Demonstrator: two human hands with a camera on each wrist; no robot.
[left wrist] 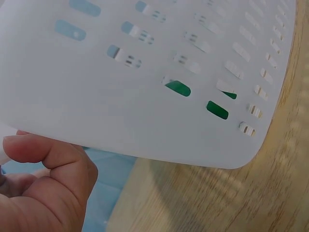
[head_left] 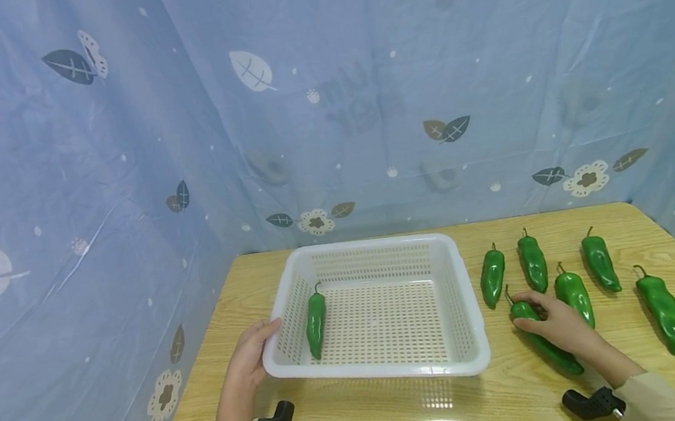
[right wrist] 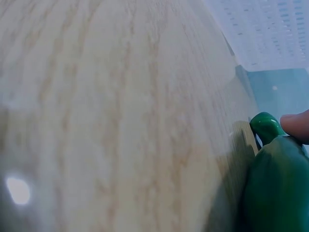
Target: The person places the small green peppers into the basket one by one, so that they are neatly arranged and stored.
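A white plastic basket [head_left: 387, 369] with slotted walls stands on the table, and one long green pepper [head_left: 316, 324] lies inside along its left wall. My left hand [head_left: 249, 359] grips the basket's left rim, thumb on top. In the left wrist view, bent fingers [left wrist: 53, 166] show at the rim, and bits of green show through the slots. Right of the basket, my right hand [head_left: 553, 321] holds another green pepper [head_left: 557, 355] near its stem end, between thumb and fingers. In the right wrist view this pepper [right wrist: 277, 191] is close up, with one fingertip [right wrist: 297, 126] at its top.
Several more green peppers lie on the right part of the table, among them one [head_left: 574, 294] right beside my right hand and one [head_left: 663, 312] near the right edge. A blue patterned curtain [head_left: 366, 131] hangs behind and left of the wooden table [head_left: 348, 417].
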